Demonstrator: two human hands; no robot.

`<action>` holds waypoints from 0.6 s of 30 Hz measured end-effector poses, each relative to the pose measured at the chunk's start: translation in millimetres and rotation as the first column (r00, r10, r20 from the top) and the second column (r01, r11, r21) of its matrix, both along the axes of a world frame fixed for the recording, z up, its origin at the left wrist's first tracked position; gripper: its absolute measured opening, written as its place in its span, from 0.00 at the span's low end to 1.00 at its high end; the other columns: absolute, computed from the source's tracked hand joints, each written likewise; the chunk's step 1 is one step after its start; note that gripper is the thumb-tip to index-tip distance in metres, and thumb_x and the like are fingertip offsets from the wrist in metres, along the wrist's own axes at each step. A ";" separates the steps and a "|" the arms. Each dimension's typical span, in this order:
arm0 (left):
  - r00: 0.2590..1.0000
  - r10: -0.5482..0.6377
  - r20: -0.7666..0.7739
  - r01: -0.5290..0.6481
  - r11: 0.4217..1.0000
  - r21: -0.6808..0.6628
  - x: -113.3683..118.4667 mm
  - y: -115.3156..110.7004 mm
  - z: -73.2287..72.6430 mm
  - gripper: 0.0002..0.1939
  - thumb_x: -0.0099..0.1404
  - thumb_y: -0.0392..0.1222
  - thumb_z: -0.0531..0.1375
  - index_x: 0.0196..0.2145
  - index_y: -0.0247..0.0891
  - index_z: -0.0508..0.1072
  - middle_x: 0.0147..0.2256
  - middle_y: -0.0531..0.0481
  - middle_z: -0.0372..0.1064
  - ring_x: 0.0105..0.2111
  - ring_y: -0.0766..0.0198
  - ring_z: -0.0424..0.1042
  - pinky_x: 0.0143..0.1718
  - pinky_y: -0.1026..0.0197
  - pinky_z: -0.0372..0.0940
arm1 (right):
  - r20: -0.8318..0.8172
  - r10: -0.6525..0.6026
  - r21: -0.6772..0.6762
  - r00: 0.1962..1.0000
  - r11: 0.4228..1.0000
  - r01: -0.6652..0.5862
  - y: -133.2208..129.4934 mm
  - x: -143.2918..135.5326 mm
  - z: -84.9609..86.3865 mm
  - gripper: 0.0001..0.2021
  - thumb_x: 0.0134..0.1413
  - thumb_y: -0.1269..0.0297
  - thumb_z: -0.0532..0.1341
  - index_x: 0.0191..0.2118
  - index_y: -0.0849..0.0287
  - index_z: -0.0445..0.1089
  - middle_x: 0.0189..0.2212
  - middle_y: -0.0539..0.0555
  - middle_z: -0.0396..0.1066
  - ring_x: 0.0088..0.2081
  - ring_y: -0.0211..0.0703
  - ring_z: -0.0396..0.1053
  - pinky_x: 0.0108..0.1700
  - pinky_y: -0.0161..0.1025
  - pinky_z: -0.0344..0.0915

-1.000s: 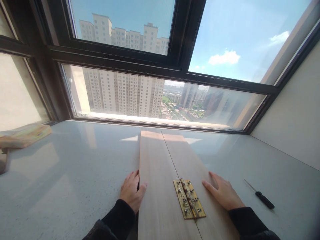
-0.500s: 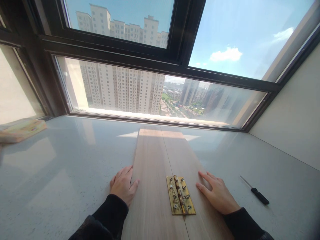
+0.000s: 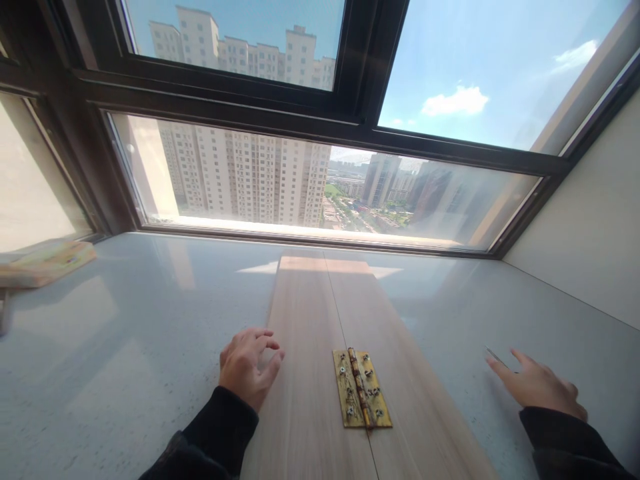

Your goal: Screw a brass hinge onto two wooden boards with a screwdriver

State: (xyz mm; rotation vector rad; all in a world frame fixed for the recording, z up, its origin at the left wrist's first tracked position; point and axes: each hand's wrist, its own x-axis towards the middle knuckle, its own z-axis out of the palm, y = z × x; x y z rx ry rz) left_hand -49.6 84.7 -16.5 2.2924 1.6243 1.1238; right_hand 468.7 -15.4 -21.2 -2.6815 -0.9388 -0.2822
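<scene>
Two pale wooden boards [image 3: 310, 313] lie edge to edge on the white sill. A worn brass butt hinge [image 3: 363, 389] lies across their seam, with several screws standing in its holes. My left hand [image 3: 251, 365] is at the left board's outer edge, thumb apart from loosely bent fingers, holding nothing. To the right of the boards, my right hand [image 3: 543, 385] is over the screwdriver [image 3: 500, 359]. Its thumb and index finger are apart. Only part of the thin metal shaft shows; the hand hides the black handle.
A flat wooden piece [image 3: 50, 263] lies on the sill [image 3: 150, 320] at the far left, partly out of view. Dark window frames [image 3: 320, 137] stand behind the boards. A white wall [image 3: 590, 247] bounds the sill at the right.
My right hand has left the right board and moved right, over the screwdriver. My left hand stays by the left board, its fingers slightly shifted. The hinge has not moved on the boards.
</scene>
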 end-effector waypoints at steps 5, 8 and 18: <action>0.984 -0.105 0.141 0.099 0.994 0.052 -1.9 0.4 5.3 0.14 0.60 0.45 0.53 0.20 0.40 0.70 0.28 0.50 0.72 0.34 0.58 0.69 0.41 0.55 0.63 | -0.122 -0.138 0.018 0.983 0.990 0.141 -0.3 4.9 -10.1 0.26 0.40 0.52 0.56 0.46 0.59 0.71 0.46 0.75 0.65 0.48 0.75 0.59 0.34 0.60 0.55; 0.979 -0.118 0.165 0.111 0.992 0.051 -1.0 0.3 4.1 0.15 0.61 0.46 0.52 0.21 0.40 0.70 0.27 0.49 0.71 0.34 0.58 0.68 0.40 0.55 0.62 | -0.108 -0.142 0.065 0.984 0.987 0.149 1.5 0.6 -8.0 0.25 0.40 0.52 0.56 0.45 0.58 0.71 0.45 0.75 0.64 0.48 0.73 0.59 0.33 0.57 0.55; 0.964 -0.169 0.207 0.160 0.985 0.059 0.5 -0.3 3.7 0.16 0.62 0.45 0.52 0.19 0.39 0.67 0.23 0.50 0.69 0.30 0.61 0.67 0.35 0.59 0.61 | -0.188 0.078 0.218 0.979 0.975 -0.036 6.3 -14.2 4.4 0.13 0.41 0.53 0.55 0.29 0.56 0.67 0.32 0.64 0.71 0.38 0.62 0.69 0.35 0.53 0.61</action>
